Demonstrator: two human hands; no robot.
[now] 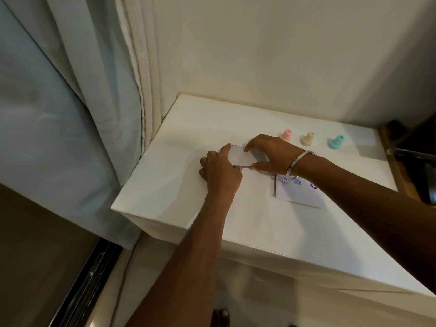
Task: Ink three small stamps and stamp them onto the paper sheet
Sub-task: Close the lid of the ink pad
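Note:
Both hands hold a flat ink pad case (240,155) with a clear lid and purple edge on the white table (179,185). My left hand (220,171) grips its left end, my right hand (269,154) its right end with thumb and fingers. Three small stamps stand in a row behind my right hand: a pink stamp (286,134), partly hidden by the hand, a cream stamp (308,138) and a teal stamp (336,142). The paper sheet (298,193) lies under my right wrist and bears three purple prints along its far edge.
A curtain (70,102) hangs to the left of the table, and a wall runs behind it. Dark objects (415,149) sit at the table's right edge. The table's near edge drops off toward me.

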